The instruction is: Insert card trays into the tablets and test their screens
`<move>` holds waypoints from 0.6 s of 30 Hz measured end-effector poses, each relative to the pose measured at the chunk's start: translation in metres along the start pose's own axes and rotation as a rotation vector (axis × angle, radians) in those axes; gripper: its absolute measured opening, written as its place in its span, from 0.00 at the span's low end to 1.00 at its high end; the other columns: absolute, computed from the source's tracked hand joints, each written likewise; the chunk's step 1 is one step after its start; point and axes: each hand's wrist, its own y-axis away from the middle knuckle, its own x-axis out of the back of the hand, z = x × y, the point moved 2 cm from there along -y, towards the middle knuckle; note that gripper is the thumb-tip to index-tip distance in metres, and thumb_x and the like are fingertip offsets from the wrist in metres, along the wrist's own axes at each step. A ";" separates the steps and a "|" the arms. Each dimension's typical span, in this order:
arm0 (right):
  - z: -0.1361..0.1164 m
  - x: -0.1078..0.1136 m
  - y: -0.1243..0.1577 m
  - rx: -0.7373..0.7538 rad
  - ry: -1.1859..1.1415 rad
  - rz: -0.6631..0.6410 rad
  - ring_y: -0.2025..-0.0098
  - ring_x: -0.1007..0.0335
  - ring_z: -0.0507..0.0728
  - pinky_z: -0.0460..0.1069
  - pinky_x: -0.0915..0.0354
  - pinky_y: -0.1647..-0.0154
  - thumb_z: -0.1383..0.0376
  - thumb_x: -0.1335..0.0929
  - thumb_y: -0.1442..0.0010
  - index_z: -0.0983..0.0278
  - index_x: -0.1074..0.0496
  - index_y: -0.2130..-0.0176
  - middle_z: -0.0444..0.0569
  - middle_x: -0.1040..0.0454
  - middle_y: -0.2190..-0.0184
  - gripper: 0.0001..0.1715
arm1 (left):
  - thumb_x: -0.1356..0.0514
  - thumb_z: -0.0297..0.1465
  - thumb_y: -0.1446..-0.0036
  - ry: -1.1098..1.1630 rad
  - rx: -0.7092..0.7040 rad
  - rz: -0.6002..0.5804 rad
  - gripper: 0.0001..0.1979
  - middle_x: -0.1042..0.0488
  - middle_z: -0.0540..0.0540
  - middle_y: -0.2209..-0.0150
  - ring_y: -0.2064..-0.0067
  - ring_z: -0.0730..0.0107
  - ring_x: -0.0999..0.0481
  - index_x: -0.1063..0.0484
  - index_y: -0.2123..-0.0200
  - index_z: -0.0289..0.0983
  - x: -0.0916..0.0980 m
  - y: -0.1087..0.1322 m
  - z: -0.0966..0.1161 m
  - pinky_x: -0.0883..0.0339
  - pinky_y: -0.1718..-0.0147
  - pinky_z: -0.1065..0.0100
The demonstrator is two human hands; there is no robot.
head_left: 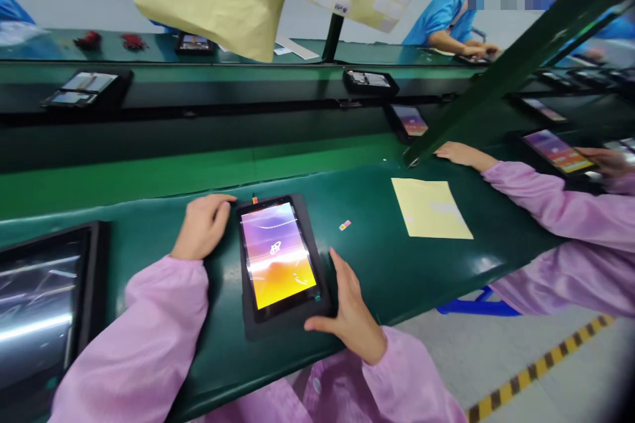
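Left hand [203, 228] is relaxed, fingers just resting against the top corner of the black rubber tray [258, 327], while the right hand [350, 314] grips its lower corner. The tray holds a lit tablet [278, 254] between them. Only worry I'd have: a careless shove could slide it off the glossy green desk [387, 277], right past the right fingers, or flick away that tiny pink label [344, 225].
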 end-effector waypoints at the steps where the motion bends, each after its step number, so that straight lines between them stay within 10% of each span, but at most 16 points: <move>1: 0.002 -0.001 0.008 0.015 0.058 -0.028 0.31 0.54 0.73 0.71 0.49 0.36 0.41 0.26 0.57 0.58 0.70 0.31 0.63 0.49 0.33 0.74 | 0.49 0.34 0.37 -0.057 0.008 -0.038 0.14 0.26 0.43 0.54 0.51 0.58 0.29 0.27 0.54 0.37 -0.002 0.001 -0.004 0.38 0.46 0.50; 9: 0.013 0.024 -0.025 0.258 0.270 -0.214 0.34 0.44 0.66 0.73 0.59 0.33 0.54 0.24 0.51 0.56 0.79 0.32 0.58 0.40 0.36 0.74 | 0.52 0.27 0.47 -0.066 0.150 -0.219 0.23 0.28 0.46 0.62 0.57 0.64 0.28 0.32 0.48 0.36 0.006 0.033 -0.004 0.34 0.51 0.60; 18: 0.014 0.047 -0.078 0.453 0.272 -0.526 0.33 0.45 0.64 0.70 0.56 0.32 0.59 0.25 0.49 0.52 0.75 0.31 0.51 0.39 0.35 0.68 | 0.37 0.38 0.47 -0.111 0.197 -0.136 0.24 0.37 0.40 0.39 0.38 0.53 0.38 0.37 0.48 0.42 0.032 0.134 0.007 0.43 0.40 0.46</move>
